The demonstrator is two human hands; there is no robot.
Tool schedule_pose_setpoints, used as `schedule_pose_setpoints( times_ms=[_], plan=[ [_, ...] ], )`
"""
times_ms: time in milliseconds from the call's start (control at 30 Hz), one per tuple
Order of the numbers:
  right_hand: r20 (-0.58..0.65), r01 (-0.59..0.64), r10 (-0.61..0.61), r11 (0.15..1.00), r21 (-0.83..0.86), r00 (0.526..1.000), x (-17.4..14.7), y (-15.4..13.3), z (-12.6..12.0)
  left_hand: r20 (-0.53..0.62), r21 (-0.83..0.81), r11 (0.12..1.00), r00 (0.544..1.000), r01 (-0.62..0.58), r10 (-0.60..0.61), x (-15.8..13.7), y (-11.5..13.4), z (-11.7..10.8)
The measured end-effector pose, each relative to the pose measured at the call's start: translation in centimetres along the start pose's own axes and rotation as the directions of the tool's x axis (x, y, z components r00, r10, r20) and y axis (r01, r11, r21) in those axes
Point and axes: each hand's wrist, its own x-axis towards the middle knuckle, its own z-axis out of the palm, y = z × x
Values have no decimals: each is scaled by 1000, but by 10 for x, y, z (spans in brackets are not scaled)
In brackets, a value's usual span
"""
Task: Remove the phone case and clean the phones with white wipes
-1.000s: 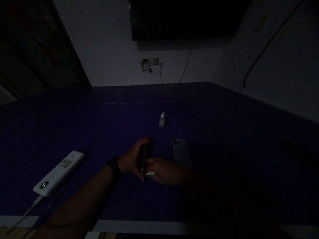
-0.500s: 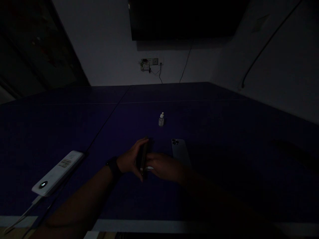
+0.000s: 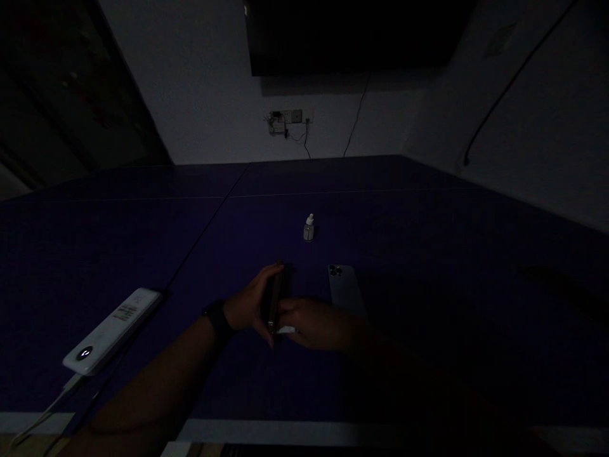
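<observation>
My left hand [image 3: 250,304], with a dark watch at the wrist, is closed around a dark phone [image 3: 275,295] with a gold-coloured edge. The phone stands on its long side, its edge towards me. My right hand [image 3: 314,324] is closed on a small white cloth or tissue [image 3: 288,329] and presses against the phone's right face. Most of the white piece is hidden under the fingers. Just right of that hand lies a second phone [image 3: 346,285], pale blue-grey, back up with its cameras showing; my right forearm covers its lower end.
A small dropper bottle [image 3: 309,230] stands upright beyond the hands on the purple tabletop [image 3: 404,222]. At the left lies a white power bank [image 3: 114,330] with a lit display and a plugged-in cable [image 3: 52,406]. A dark screen [image 3: 352,38] hangs on the far wall. The room is dim.
My right hand, with the white piece, has slid slightly down along the phone's face, and more of the white shows. My left hand and the held phone stay in place.
</observation>
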Motion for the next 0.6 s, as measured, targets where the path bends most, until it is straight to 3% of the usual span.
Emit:
schedule_pose_setpoints(
  times_ms=[233, 400, 600],
  plan=[
    [-90, -103, 98, 994, -48, 991, 3, -3, -1, -2, -4, 1000, 1000, -5, 5, 0, -2, 0],
    [-10, -47, 49, 991, 127, 999, 5, -8, -3, 5, 1, 1000, 1000, -6, 6, -1, -3, 1],
    [0, -106, 111, 949, 295, 994, 5, -2, -3, 3, -1, 1000, 1000, -1, 1, -1, -2, 0]
  ],
)
